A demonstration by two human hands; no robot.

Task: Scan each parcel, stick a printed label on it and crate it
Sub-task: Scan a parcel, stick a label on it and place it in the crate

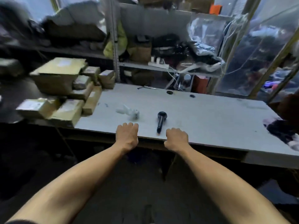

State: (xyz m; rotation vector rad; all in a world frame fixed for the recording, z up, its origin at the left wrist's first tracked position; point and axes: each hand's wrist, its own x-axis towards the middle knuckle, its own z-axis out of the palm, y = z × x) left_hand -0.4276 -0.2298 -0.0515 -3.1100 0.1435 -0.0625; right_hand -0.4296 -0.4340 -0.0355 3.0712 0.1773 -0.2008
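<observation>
While fists curl, both hands (127,136) at table (202,117) edge

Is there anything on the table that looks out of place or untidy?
Mostly no. A crumpled white scrap lies loose near the scanner, looking like litter. The scanner's handle end reaches the table edge. The parcels at the left are piled unevenly.
</observation>
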